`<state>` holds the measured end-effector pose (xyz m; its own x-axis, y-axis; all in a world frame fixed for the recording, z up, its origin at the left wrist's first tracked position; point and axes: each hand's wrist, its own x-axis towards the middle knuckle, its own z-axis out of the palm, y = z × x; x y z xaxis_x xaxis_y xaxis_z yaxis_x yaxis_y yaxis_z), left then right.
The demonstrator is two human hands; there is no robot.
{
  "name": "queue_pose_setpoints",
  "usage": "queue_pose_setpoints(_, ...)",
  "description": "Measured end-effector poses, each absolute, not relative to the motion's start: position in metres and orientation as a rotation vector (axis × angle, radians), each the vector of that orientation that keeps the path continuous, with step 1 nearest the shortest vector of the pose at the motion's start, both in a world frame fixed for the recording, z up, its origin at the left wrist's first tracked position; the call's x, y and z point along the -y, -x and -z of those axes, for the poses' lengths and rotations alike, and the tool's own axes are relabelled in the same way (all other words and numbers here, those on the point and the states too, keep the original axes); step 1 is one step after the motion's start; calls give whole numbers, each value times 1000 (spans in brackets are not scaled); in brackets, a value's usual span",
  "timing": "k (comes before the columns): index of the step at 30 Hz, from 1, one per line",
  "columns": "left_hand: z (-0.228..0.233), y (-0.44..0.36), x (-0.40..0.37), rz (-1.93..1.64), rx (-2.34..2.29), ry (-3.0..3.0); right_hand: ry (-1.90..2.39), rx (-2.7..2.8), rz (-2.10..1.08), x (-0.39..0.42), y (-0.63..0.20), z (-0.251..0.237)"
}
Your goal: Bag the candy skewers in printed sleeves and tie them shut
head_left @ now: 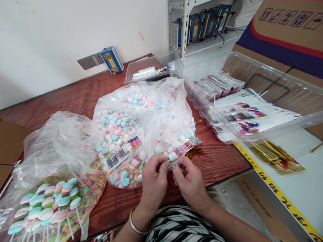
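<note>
Far left on the red-brown wooden table (78, 95): a clear plastic bag of pastel swirl lollipops on white sticks (47, 203). Centre: a large clear plastic bag of pink, blue and white candies (128, 130), lying open. Just in front of it, the left hand (153, 182) and right hand (189, 182) together pinch a narrow clear printed sleeve filled with candies (182, 150), held above the table edge. Right: a clear plastic tray of empty printed sleeves (240, 114); beside it, gold twist ties (276, 156).
</note>
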<state>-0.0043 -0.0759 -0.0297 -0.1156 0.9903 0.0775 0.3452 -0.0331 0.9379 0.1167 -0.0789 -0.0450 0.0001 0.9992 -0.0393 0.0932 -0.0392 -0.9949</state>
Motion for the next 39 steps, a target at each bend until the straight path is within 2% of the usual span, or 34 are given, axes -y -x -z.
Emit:
queue_pose_setpoints(4,30,-3,72,-1188,-1167,-730,1293,1340,-1068,73,-116,48)
queue_pose_setpoints(9,30,-6,69,-1188,-952,-439,1200,1265,-1188,67,-115,49)
queue_pose_setpoints(13,32,-3,69,-1146,-1011,-616,1285,1568,-941,64,-122,46)
queue_pose_setpoints(17,33,6,73,-1133,-1395,-1425,1316,1869,-534,64,-130,44)
queue_pose_setpoints(20,31,9,75,-1155,-1565,-1837,1266,1987,-390,64,-130,42)
queue_pose_setpoints(28,26,3,73,-1154,-1520,-1395,1185,1906,-259,63,-123,39)
queue_pose_setpoints(34,25,3,74,-1190,-1511,-1341,1192,1863,-225,63,-120,38)
queue_pose_setpoints(39,31,1,75,-1234,-1417,-1266,1186,1691,-518,59,-118,30)
